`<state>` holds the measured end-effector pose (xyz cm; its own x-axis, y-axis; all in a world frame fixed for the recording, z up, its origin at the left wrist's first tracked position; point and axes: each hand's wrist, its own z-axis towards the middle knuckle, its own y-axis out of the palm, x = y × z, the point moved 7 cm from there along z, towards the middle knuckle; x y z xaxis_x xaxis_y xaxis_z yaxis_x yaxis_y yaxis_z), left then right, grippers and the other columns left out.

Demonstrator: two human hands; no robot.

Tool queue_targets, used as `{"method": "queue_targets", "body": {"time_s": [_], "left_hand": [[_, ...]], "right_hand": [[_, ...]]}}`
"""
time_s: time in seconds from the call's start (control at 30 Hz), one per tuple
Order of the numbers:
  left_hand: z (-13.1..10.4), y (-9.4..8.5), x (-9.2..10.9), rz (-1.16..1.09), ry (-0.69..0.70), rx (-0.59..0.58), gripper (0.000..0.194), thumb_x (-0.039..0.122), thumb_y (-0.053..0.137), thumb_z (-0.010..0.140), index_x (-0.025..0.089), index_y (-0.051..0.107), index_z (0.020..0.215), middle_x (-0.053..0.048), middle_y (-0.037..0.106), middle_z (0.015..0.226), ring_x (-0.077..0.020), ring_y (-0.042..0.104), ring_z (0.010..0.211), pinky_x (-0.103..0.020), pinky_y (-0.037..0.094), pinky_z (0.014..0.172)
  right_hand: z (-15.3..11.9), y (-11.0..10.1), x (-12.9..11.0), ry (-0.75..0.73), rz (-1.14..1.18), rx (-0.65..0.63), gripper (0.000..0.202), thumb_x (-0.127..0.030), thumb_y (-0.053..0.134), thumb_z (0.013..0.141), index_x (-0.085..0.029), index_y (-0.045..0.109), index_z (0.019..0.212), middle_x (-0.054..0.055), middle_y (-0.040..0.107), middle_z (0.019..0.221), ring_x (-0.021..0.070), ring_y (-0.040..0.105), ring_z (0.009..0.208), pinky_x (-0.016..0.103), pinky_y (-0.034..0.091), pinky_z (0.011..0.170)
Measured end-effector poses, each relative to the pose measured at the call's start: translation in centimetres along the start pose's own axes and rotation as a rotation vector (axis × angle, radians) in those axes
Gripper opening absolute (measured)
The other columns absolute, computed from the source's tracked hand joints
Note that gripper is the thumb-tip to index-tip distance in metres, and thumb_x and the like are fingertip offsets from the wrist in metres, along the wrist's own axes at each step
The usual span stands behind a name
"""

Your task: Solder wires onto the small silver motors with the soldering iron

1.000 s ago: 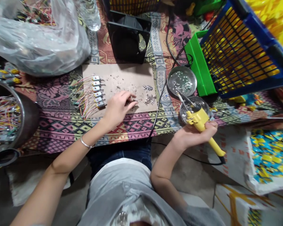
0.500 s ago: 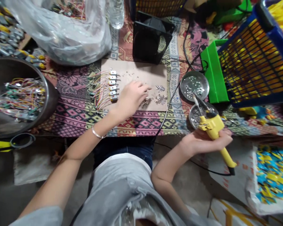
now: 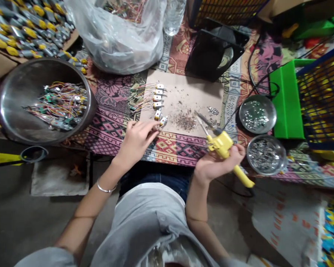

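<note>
My left hand (image 3: 137, 142) is at the near edge of a cardboard sheet (image 3: 183, 83), thumb and fingertips pinched on the nearest small motor (image 3: 163, 121). That motor sits tilted at the near end of a row of small motors (image 3: 157, 97), whose thin coloured wires trail left. My right hand (image 3: 221, 163) is wrapped round the handle of a yellow soldering gun (image 3: 222, 144). The gun's tip points up and left over the sheet. Close to that tip lie brown crumbs (image 3: 186, 120) and small metal parts (image 3: 213, 110).
Two round dishes of small metal parts, an upper dish (image 3: 257, 114) and a lower dish (image 3: 266, 154), stand at right beside a green bin (image 3: 286, 100). A steel bowl (image 3: 9, 96) holds wired motors. Behind are a plastic bag (image 3: 122, 48) and a black fan (image 3: 208, 52).
My left hand has moved left from the crumbs to the nearest motor, which is now tilted. The soldering gun has come left from the dishes to over the cardboard. The view has shifted.
</note>
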<state>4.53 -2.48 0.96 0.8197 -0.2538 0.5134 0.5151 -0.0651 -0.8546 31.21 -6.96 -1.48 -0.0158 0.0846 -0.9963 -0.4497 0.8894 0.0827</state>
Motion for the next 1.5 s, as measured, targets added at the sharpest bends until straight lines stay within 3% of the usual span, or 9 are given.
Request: {"method": "queue_targets", "body": {"time_s": [0.17,0.4,0.6,0.8,0.97,1.1,1.27,1.37,1.5], "left_hand": [[-0.7,-1.1,-1.3,-0.149,-0.139,0.155,0.025,0.018,0.059,0.107,0.02,0.069,0.13,-0.011,0.071,0.13,-0.0263,0.066,0.123,-0.039,0.05,0.109],[1.7,0.1,-1.7,-0.258,-0.133,-0.027,0.039,0.005,0.062,0.098,0.018,0.062,0.135,-0.005,0.072,0.101,-0.02,0.07,0.092,-0.032,0.056,0.091],[3.5,-3.0,-3.4,-0.265,-0.205,0.097,0.035,0.007,0.061,0.098,0.02,0.064,0.13,-0.005,0.071,0.109,-0.0175,0.071,0.093,-0.03,0.058,0.089],[1.6,-3.9,-4.6,-0.144,-0.173,0.067,0.043,0.012,0.074,0.092,0.023,0.066,0.133,-0.008,0.064,0.131,-0.0207,0.069,0.103,-0.034,0.057,0.101],[-0.1,-2.5,-5.2,-0.222,-0.246,-0.009,0.036,0.018,0.074,0.094,0.021,0.066,0.128,-0.005,0.072,0.11,-0.0208,0.071,0.097,-0.031,0.059,0.09],[0.3,-3.1,-5.8,-0.355,-0.265,0.106,0.032,0.017,0.073,0.095,0.022,0.065,0.126,-0.002,0.074,0.103,-0.0185,0.073,0.097,-0.027,0.058,0.088],[1.3,-5.3,-6.3,-0.072,-0.137,0.318,0.022,0.01,0.065,0.099,0.024,0.071,0.115,-0.005,0.069,0.11,-0.0223,0.068,0.106,-0.034,0.055,0.097],[1.5,-4.4,-6.4,0.117,-0.106,0.232,0.024,0.009,0.059,0.102,0.025,0.076,0.104,-0.008,0.066,0.114,-0.0291,0.062,0.116,-0.045,0.05,0.104],[0.8,-2.2,-5.5,0.195,-0.137,0.125,0.021,0.026,0.062,0.106,0.024,0.075,0.122,-0.013,0.064,0.125,-0.0359,0.056,0.12,-0.053,0.045,0.103]], "right_hand": [[-1.5,-0.7,1.7,0.034,-0.024,-0.001,0.018,-0.042,0.055,0.086,-0.027,0.048,0.093,-0.001,0.036,0.088,0.013,0.046,0.076,0.026,0.048,0.062],[1.6,-3.0,1.0,-0.063,-0.079,0.064,0.018,-0.043,0.054,0.086,-0.027,0.047,0.091,-0.001,0.039,0.089,0.014,0.05,0.08,0.029,0.05,0.065],[2.7,-3.6,1.6,-0.024,-0.063,0.077,0.017,-0.041,0.055,0.084,-0.027,0.047,0.09,-0.002,0.038,0.086,0.0122,0.045,0.072,0.025,0.037,0.052],[2.6,-3.4,1.7,-0.024,-0.016,0.081,0.014,-0.037,0.056,0.086,-0.025,0.049,0.09,-0.003,0.04,0.085,0.0113,0.045,0.072,0.025,0.038,0.055],[2.8,-3.3,1.9,-0.053,0.038,0.059,0.01,-0.032,0.058,0.089,-0.024,0.052,0.089,-0.003,0.043,0.087,0.011,0.05,0.08,0.025,0.048,0.07],[3.0,-3.2,2.0,-0.039,0.051,0.053,0.012,-0.034,0.06,0.086,-0.024,0.053,0.088,-0.002,0.045,0.088,0.0112,0.05,0.079,0.024,0.049,0.067],[3.0,-3.0,2.0,-0.003,0.026,0.041,0.014,-0.036,0.06,0.085,-0.025,0.053,0.088,-0.002,0.044,0.086,0.011,0.049,0.077,0.023,0.045,0.06],[3.0,-2.9,1.9,0.002,0.037,0.033,0.014,-0.035,0.061,0.085,-0.025,0.053,0.088,-0.002,0.044,0.086,0.0106,0.049,0.076,0.022,0.043,0.058],[3.0,-2.8,1.9,0.003,0.04,0.03,0.015,-0.036,0.062,0.083,-0.025,0.053,0.087,-0.002,0.043,0.086,0.0109,0.048,0.076,0.022,0.041,0.055]]}}
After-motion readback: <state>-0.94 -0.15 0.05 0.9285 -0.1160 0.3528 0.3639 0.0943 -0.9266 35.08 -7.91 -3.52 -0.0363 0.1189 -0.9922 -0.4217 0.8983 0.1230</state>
